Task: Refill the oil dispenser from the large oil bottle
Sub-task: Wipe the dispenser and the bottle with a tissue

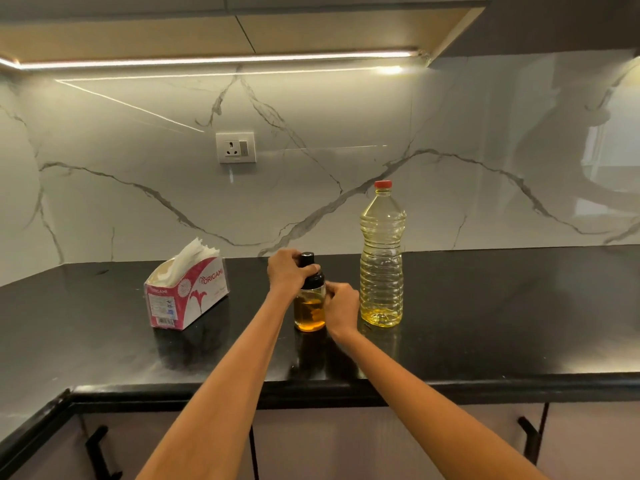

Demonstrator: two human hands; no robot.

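Our left hand (289,271) wraps around the black cap (310,271) of the oil dispenser (310,306), fingers curled over the top and thumb side pressed against the cap's collar. Our right hand (341,308) closes on the dispenser's clear glass body from the right, fingers bent around it just below the cap. Between our two hands the dispenser stands upright on the black countertop (485,323), and we see amber oil filling roughly its lower half.

Just beyond our right hand, to its right, the large oil bottle (382,258) stands upright with its red cap (383,184) on. It is near the hand, though we cannot tell whether the knuckles touch it. Pale yellow oil fills most of it.

Well to the left of our left hand sits a pink and white tissue box (187,292), turned at an angle, with white tissues (197,254) sticking up from its open top. A stretch of bare counter separates it from the hand.

Behind both hands the counter ends at a white marble-patterned wall (485,133), which carries a power socket (236,147) above and to the left. On the near side of our hands, bare counter runs back along our forearms to the rounded front edge (450,384), which turns a corner at lower left. To the right of the large bottle the counter lies open all the way to the frame's edge.
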